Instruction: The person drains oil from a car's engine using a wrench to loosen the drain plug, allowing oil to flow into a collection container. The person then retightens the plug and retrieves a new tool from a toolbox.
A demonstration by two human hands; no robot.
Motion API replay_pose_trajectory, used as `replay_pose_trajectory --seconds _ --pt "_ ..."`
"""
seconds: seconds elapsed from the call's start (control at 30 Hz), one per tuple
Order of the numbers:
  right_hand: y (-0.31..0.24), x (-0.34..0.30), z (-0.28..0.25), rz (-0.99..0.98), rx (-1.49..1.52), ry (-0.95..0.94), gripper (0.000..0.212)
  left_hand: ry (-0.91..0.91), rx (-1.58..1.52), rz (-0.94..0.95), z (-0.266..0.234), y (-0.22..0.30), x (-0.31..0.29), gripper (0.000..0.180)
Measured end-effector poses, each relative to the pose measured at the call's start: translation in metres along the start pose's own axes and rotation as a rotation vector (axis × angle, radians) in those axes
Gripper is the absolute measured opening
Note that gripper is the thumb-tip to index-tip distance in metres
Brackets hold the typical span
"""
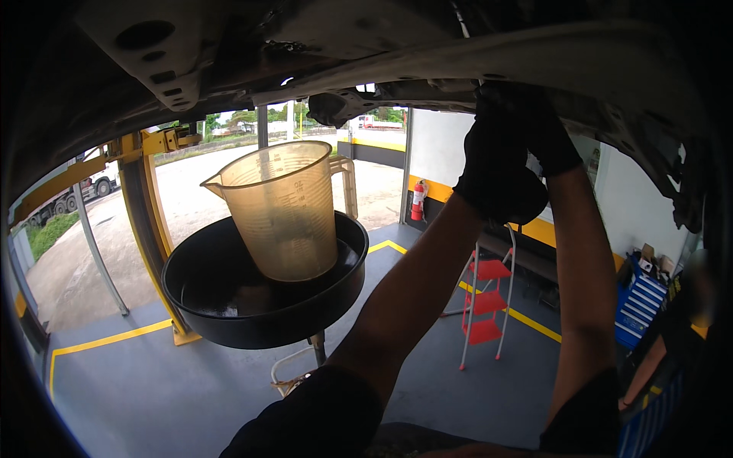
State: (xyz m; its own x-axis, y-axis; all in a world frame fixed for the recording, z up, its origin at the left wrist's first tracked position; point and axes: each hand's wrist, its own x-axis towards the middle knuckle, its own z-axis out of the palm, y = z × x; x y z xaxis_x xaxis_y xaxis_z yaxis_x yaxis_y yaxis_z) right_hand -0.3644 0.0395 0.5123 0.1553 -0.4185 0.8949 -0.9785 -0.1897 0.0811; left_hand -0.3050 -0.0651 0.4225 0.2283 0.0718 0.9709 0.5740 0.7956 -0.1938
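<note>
Forearms come up from the lower edge, bare beyond black sleeves, and end in two dark-gloved hands raised close together beneath a vehicle. The left hand sits slightly lower, with the right hand just beside it. Both are up at the vehicle underside, which spans the top of the view. Black gloves and deep shade merge there, so I cannot tell whether the fingers are wide, narrow or closed around a part.

Left of the arms, well apart from both hands, a round black pan stands on an upright stem. Inside it is a translucent amber jug, spout toward the left, handle toward the right.

Farther off, a folding step stool with red treads shows between the forearms, on a grey floor with yellow lines. Near the right edge, a person in dark clothing is beside a blue tool chest. A yellow post rises at the left, and a red fire extinguisher is by the far wall. Outside, beyond pale ground, is a truck
</note>
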Motion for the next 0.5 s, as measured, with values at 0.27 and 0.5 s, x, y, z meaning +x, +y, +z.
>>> replay_pose_trajectory --seconds 0.27,0.5 --pt "-0.002 -0.014 -0.012 0.179 0.349 -0.023 0.04 -0.091 -0.089 -0.148 0.012 -0.01 -0.009 0.05" --pt "-0.001 0.003 -0.015 -0.009 -0.357 -0.097 0.035 -0.101 -0.14 -0.21 0.026 -0.011 0.001 0.051"
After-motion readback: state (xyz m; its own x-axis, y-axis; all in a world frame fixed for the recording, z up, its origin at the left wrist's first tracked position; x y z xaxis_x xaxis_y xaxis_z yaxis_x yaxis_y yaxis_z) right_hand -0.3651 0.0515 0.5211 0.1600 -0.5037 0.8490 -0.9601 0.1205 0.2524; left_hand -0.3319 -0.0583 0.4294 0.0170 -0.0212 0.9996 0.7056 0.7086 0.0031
